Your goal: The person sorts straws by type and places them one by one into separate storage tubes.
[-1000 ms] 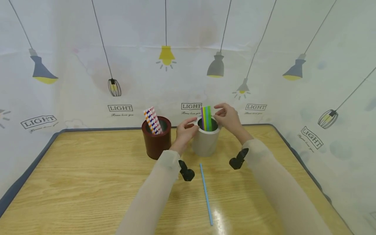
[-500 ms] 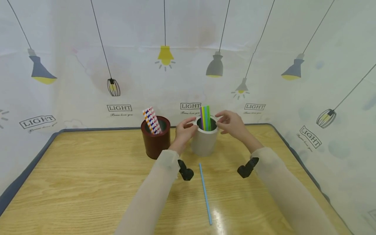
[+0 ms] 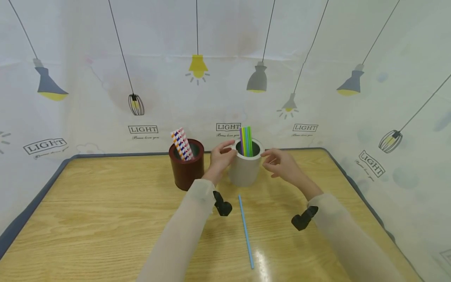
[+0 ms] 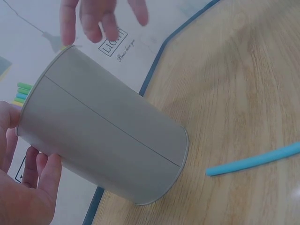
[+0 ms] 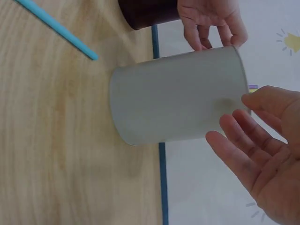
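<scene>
A white straw holder (image 3: pixel 244 172) stands upright, with several plain coloured straws (image 3: pixel 246 141) in purple, yellow, blue and green leaning in it. My left hand (image 3: pixel 221 159) holds its left side near the rim, fingers bent against the wall. To the right of the holder, my right hand (image 3: pixel 283 166) has loosely bent fingers with nothing between them; its fingertips are close to the rim, and whether they touch it I cannot tell. One light blue straw (image 3: pixel 246 231) lies on the table in front, and its end (image 4: pixel 211 171) shows in the left wrist view.
Left of the white holder stands a dark red holder (image 3: pixel 188 174) with patterned straws (image 3: pixel 182 145) in it. The wooden table (image 3: pixel 105 219) meets a wall cloth (image 3: pixel 158 70) printed with lamps along its back edge.
My right hand has moved down and to the right, from over the white holder's rim to beside it. The left hand, both holders and the loose straw stay in place.
</scene>
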A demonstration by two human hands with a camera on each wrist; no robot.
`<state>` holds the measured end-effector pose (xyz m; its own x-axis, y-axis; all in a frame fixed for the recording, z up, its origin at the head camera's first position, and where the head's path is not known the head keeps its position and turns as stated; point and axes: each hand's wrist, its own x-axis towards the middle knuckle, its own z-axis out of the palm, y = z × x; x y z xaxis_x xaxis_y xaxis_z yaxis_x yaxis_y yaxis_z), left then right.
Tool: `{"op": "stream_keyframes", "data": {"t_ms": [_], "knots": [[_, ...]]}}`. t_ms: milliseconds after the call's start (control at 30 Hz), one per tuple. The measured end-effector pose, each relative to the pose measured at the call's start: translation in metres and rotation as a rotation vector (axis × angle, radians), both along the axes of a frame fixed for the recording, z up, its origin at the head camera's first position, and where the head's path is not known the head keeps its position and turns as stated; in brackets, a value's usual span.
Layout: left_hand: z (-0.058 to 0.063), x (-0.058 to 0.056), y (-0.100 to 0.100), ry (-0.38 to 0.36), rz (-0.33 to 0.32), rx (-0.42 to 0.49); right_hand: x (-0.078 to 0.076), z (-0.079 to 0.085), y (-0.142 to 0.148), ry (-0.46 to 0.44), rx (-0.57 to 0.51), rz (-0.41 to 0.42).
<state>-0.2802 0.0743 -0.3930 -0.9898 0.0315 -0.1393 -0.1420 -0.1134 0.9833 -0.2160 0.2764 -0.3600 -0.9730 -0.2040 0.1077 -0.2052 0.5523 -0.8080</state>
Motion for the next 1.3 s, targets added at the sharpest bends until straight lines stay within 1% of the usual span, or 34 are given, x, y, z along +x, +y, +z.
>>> {"op": "stream_keyframes", "data": {"t_ms": [167,267,533,700,933,1000,1100,1200,1300], "knots": [[0.0,0.0,0.0,0.006,0.0,0.003,0.006,-0.014,0.001,0.068,-0.044,-0.033],[-0.001,0.0,0.001,0.009,0.002,0.005,0.01,-0.02,0.001,0.071,-0.068,-0.036],[0.0,0.0,0.001,-0.004,0.004,0.016,0.018,-0.041,-0.002,-0.064,-0.08,0.048],[0.001,0.001,0.0,-0.003,0.002,0.023,0.022,-0.055,-0.007,-0.128,-0.072,0.059],[-0.001,0.002,-0.001,-0.005,-0.005,0.019,0.029,-0.07,-0.022,-0.244,-0.117,0.07],[-0.001,0.003,-0.001,0.004,-0.002,0.016,0.031,-0.075,-0.028,-0.273,-0.135,0.047],[-0.001,0.003,0.0,0.019,0.001,0.014,0.034,-0.081,-0.037,-0.315,-0.172,-0.021],[0.0,0.004,0.0,0.024,0.005,0.014,0.035,-0.087,-0.046,-0.333,-0.21,-0.096],[0.002,0.003,0.0,0.016,0.001,0.017,0.036,-0.09,-0.052,-0.333,-0.238,-0.143]]}}
